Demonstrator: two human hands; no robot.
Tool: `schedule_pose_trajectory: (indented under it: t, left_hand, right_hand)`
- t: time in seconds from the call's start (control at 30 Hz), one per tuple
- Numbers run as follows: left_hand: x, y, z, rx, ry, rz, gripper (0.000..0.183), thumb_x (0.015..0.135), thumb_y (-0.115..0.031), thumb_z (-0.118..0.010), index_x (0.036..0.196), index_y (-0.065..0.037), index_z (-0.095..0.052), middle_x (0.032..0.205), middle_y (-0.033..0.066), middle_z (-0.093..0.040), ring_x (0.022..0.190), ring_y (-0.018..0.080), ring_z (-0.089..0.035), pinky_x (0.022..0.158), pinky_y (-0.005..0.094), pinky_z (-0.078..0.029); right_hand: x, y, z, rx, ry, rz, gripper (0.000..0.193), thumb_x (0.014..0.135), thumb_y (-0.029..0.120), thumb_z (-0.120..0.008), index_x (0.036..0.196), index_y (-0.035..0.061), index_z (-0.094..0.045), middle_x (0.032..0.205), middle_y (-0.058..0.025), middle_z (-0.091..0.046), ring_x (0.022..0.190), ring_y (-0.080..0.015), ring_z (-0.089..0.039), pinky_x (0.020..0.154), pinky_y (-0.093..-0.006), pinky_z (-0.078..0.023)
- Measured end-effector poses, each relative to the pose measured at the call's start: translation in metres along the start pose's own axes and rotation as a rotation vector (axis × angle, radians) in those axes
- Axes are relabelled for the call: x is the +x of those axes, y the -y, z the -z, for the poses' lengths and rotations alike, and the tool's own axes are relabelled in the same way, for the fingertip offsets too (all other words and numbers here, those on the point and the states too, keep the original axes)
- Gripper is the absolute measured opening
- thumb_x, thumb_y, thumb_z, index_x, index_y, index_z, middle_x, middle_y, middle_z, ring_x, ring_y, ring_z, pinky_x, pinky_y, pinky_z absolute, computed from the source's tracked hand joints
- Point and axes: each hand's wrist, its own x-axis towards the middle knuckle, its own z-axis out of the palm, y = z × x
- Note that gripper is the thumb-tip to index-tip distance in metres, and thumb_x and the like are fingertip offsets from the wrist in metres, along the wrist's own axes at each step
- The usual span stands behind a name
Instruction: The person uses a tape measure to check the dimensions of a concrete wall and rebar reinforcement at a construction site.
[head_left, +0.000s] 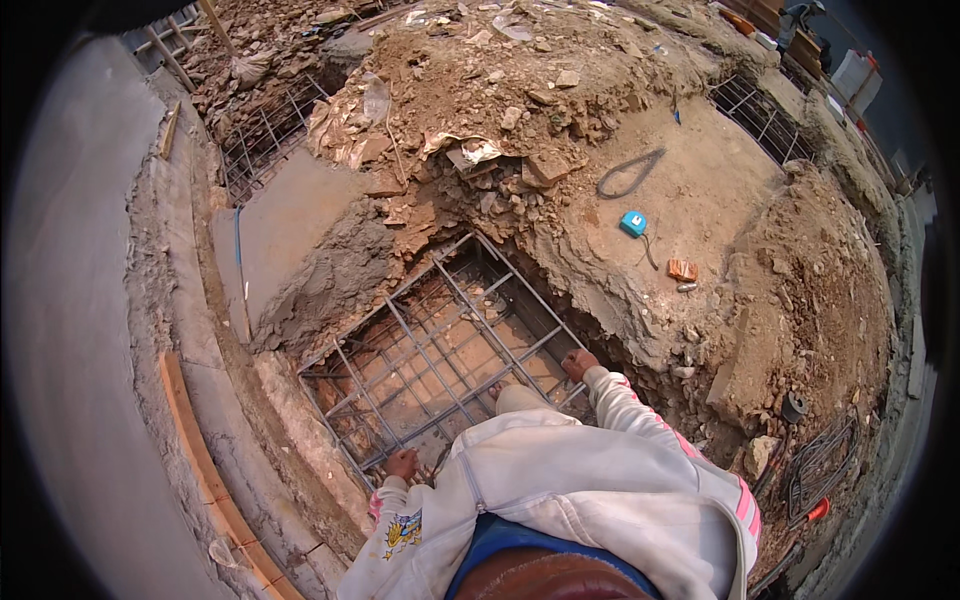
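Observation:
A square rebar cage (431, 357) of tied grey steel bars sits in a dug pit below me, with a second layer of bars under its top grid. My left hand (402, 463) is closed at the cage's near left corner, fingers curled at a bar. My right hand (578, 363) is farther off, closed on the bar along the cage's right side. Both finger grips are small in view and partly hidden. Between my hands, a trouser leg (518, 399) with a bare foot shows over the near bars.
Broken earth and rubble (540, 80) rise beyond the pit. On the right ledge lie a blue tape measure (633, 223), a black loop (630, 174) and an orange packet (683, 270). Wire coils (822, 465) are at the lower right; a curved orange-brown strip (190, 430) lies left.

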Motion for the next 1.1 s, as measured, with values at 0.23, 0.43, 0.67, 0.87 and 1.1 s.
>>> schedule_pose_trajectory:
  t: [0.23, 0.43, 0.67, 0.87, 1.1]
  left_hand:
    - [0.019, -0.009, -0.006, 0.168, -0.074, -0.161, 0.026, 0.092, -0.028, -0.069, 0.087, -0.003, -0.072, 0.075, 0.0051, -0.069, 0.064, 0.0161, -0.064, 0.062, 0.0337, -0.052]
    - [-0.037, -0.056, -0.028, -0.005, -0.14, 0.033, 0.022, 0.092, -0.024, -0.068, 0.089, -0.004, -0.075, 0.077, 0.0048, -0.068, 0.063, 0.0136, -0.061, 0.056, 0.0328, -0.05]
    - [-0.098, -0.041, -0.038, 0.307, -0.224, 0.117, 0.026, 0.092, -0.028, -0.07, 0.084, -0.004, -0.074, 0.062, 0.0034, -0.062, 0.053, 0.0119, -0.057, 0.049, 0.0321, -0.046]
    - [-0.066, -0.036, -0.03, 0.041, -0.186, 0.036, 0.025, 0.095, -0.026, -0.066, 0.099, -0.002, -0.072, 0.085, 0.0026, -0.068, 0.073, 0.01, -0.06, 0.063, 0.027, -0.049]
    - [-0.063, -0.1, -0.069, 0.015, -0.309, 0.065, 0.029, 0.096, -0.025, -0.065, 0.11, -0.001, -0.07, 0.087, 0.0046, -0.068, 0.077, 0.0101, -0.063, 0.072, 0.0288, -0.052]
  right_hand:
    - [0.097, 0.014, 0.053, -0.152, -0.028, 0.035, 0.03, 0.081, 0.035, -0.064, 0.094, 0.0103, -0.074, 0.093, -0.0197, -0.073, 0.086, -0.0359, -0.071, 0.078, -0.047, -0.054]
    - [0.171, 0.054, 0.112, 0.013, -0.242, 0.167, 0.03, 0.088, 0.031, -0.057, 0.097, 0.0065, -0.072, 0.093, -0.0226, -0.071, 0.09, -0.0417, -0.068, 0.079, -0.0494, -0.053]
    - [0.25, 0.158, 0.125, 0.061, -0.373, 0.377, 0.029, 0.092, 0.031, -0.059, 0.102, 0.0053, -0.067, 0.099, -0.025, -0.067, 0.097, -0.0437, -0.065, 0.083, -0.0488, -0.05]
    - [0.278, 0.194, 0.141, 0.157, -0.317, 0.472, 0.032, 0.094, 0.038, -0.06, 0.104, 0.0089, -0.069, 0.095, -0.0218, -0.067, 0.095, -0.0443, -0.063, 0.085, -0.0487, -0.049]
    - [0.283, 0.151, 0.105, 0.075, -0.063, 0.393, 0.03, 0.09, 0.037, -0.062, 0.104, 0.011, -0.07, 0.102, -0.0207, -0.07, 0.094, -0.0404, -0.066, 0.082, -0.0475, -0.051]
